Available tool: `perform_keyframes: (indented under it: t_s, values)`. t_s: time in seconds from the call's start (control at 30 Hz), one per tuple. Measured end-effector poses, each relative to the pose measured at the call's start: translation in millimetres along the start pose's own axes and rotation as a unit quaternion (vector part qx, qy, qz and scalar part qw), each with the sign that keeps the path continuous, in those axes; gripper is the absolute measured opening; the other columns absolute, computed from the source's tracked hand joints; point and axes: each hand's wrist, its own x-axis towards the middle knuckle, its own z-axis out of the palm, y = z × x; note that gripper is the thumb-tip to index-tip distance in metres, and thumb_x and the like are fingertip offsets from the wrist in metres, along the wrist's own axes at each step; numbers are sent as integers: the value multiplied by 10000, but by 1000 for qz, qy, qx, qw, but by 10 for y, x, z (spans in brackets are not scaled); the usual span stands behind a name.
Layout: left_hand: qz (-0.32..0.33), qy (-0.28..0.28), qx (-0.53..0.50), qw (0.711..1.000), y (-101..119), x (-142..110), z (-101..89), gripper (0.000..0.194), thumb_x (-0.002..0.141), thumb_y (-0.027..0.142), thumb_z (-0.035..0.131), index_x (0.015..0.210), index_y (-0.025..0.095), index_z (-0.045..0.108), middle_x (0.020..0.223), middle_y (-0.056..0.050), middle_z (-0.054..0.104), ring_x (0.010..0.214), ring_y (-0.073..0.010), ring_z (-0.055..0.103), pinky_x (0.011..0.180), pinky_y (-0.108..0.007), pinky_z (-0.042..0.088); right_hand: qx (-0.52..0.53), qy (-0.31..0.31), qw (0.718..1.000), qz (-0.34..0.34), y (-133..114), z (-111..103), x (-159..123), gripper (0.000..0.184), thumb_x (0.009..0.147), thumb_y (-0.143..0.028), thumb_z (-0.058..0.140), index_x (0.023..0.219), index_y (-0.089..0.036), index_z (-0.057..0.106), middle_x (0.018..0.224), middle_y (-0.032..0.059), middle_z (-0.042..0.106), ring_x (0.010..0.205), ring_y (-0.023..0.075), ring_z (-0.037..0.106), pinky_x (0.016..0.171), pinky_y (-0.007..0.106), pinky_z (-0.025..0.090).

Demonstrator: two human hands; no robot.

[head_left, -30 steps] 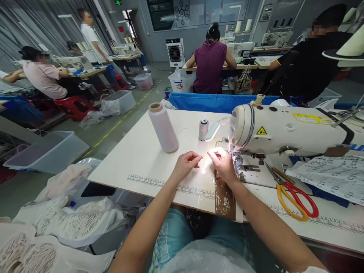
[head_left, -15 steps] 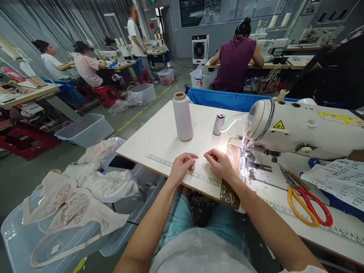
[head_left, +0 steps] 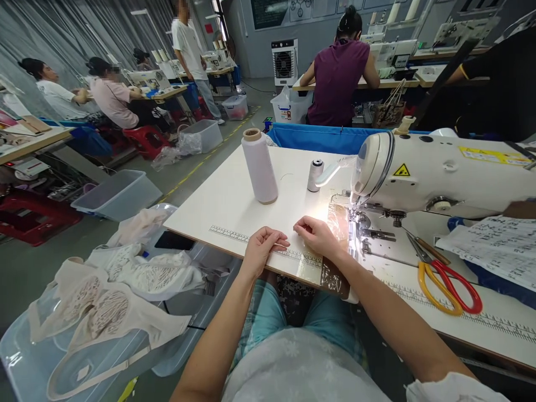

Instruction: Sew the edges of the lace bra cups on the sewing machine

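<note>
Above the front edge of the white sewing table (head_left: pixel 209 195), my left hand (head_left: pixel 263 250) is closed in a pinch over the printed ruler strip. My right hand (head_left: pixel 316 237) pinches too, a short gap away, left of the sewing machine's lit needle area. Whatever either set of fingers holds is too small to make out. A large cone of white thread (head_left: pixel 260 167) stands beyond my left hand. Behind my right hand is a small thread spool (head_left: pixel 315 175). The white sewing machine (head_left: pixel 419 173) fills the table's right side.
Scissors (head_left: pixel 450 285) with red and yellow handles lie at the right, near a printed sheet (head_left: pixel 498 257). Pale bras (head_left: pixel 113 307) rest on a plastic bin (head_left: pixel 25 357) at lower left. A blue cloth trough (head_left: pixel 318 138) borders the table's far side. Several people work beyond.
The view has shifted slightly, so the scene sits a little more to the left and higher. Both hands stay pinched and apart, with little movement over the table.
</note>
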Motion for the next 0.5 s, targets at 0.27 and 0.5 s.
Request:
perform_keyframes:
  t_s: [0.27,0.5]
  values:
    - [16,2,65,998,-18,-108,-76,280,765,403,687,761,131,621,743,-30,686,685,-136,680,688,-259,562,-42,-15,999,-8,31,-52,12,139,858,-228,511,825,-178,636,765,29,680,673,141,584,634,267,436]
    - [3,7,93,996,-28,-233,-253,312,754,442,692,775,135,642,713,-54,707,719,-175,700,691,-279,571,-83,23,996,-7,-67,-477,-198,200,874,-310,506,885,-180,657,728,30,682,585,144,578,575,277,429]
